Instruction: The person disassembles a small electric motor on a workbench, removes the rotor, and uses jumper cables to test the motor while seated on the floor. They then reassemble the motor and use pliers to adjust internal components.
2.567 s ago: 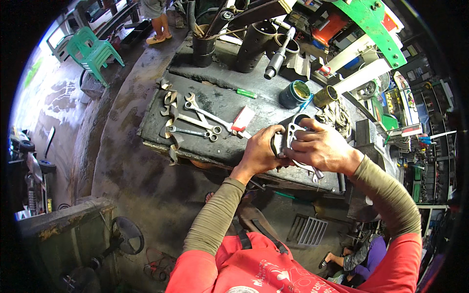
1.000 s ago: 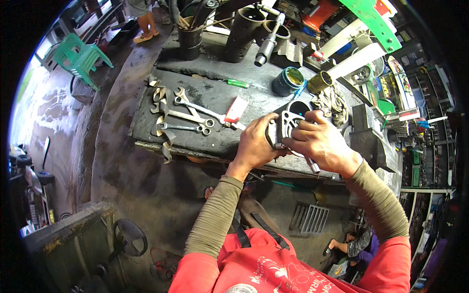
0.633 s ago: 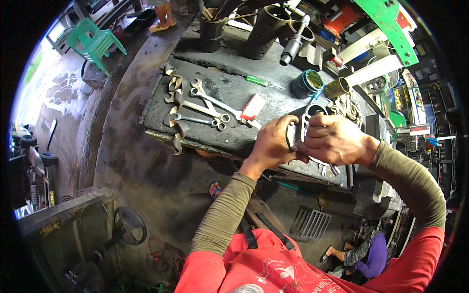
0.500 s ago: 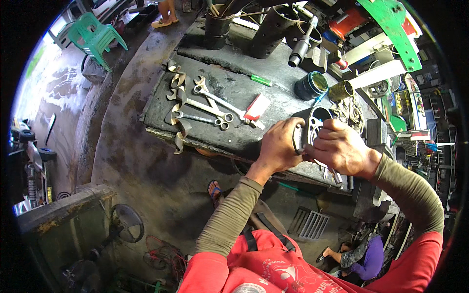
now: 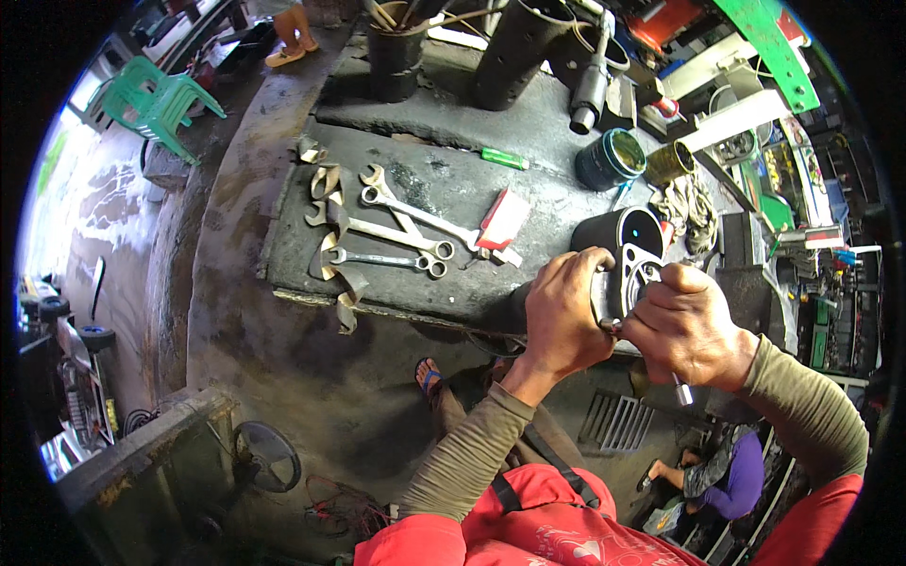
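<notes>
Over the bench's near edge, my left hand (image 5: 569, 311) is closed around a grey metal part with a flat, holed flange (image 5: 630, 269). My right hand (image 5: 687, 325) presses up against the same part, fingers curled round a metal hand tool. The tool's bright cylindrical end (image 5: 683, 391) sticks out below that fist; the rest is hidden. Just behind my hands stands a black round container (image 5: 618, 228). Left of them lie several combination wrenches (image 5: 406, 222) beside a red and white box (image 5: 504, 219).
Curled metal strips (image 5: 330, 222) line the bench's left end. A green-handled tool (image 5: 504, 158), a dark blue tin (image 5: 612, 158), rags (image 5: 687, 209) and tall black cylinders (image 5: 519, 57) stand or lie farther back. A steering wheel (image 5: 268, 457) is lower left; another person (image 5: 731, 476) is lower right.
The view has shifted. My hands and the part sit a little lower and farther right, with more of the black container showing. The tool's bright end now stands out below my right fist.
</notes>
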